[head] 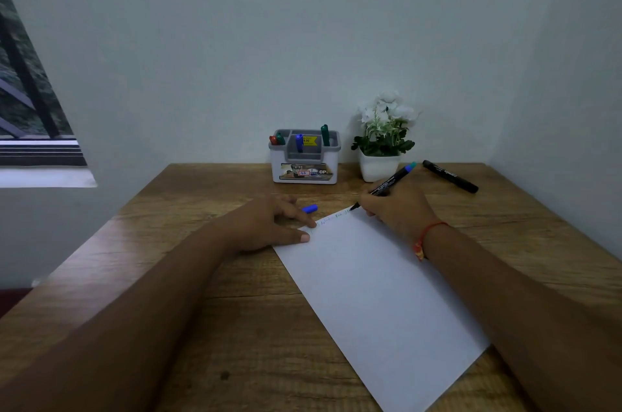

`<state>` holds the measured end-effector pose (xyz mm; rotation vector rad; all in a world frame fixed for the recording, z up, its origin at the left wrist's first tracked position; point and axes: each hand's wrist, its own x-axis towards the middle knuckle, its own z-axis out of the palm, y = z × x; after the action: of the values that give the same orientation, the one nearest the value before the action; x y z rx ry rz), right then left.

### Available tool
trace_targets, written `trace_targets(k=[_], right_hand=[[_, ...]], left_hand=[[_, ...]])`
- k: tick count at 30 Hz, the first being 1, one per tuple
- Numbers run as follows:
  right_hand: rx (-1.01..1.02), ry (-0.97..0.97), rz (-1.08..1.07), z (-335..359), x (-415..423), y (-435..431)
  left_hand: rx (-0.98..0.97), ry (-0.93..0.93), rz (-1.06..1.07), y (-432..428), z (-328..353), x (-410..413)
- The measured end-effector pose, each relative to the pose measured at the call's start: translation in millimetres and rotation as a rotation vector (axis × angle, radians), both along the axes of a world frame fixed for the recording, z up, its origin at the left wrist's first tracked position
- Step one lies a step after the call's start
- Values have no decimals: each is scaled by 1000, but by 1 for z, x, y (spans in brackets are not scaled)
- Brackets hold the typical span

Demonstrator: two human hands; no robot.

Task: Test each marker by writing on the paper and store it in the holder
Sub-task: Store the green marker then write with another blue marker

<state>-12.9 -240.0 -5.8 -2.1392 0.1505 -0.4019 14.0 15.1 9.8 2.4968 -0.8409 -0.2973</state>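
A white sheet of paper (377, 294) lies slanted on the wooden table (168, 260). My right hand (397, 206) grips a black marker with a blue end (390, 183), its tip touching the paper's far corner beside some small writing. My left hand (269, 223) rests flat on the table, its fingertips pressing the paper's left corner. A blue cap (310, 208) lies just beyond those fingers. A grey and white holder (304, 157) at the back holds several markers in red, green and blue. One black capped marker (449, 176) lies at the right.
A small white pot with white flowers (383, 139) stands right of the holder, against the back wall. A wall closes the right side of the table. A window sits at the far left.
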Motion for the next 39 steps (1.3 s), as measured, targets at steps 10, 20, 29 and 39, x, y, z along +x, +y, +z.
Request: trace_targets(k=[10, 20, 29, 39], right_hand=[[-19, 14, -31, 1, -1, 0], [-13, 20, -44, 4, -1, 2], [-12, 35, -59, 3, -1, 2], [53, 26, -76, 2, 2, 2]], left_hand=[[-10, 3, -8, 0, -1, -1], [-10, 3, -8, 0, -2, 1], [-10, 17, -3, 0, -2, 2], [-2, 0, 1, 0, 0, -1]])
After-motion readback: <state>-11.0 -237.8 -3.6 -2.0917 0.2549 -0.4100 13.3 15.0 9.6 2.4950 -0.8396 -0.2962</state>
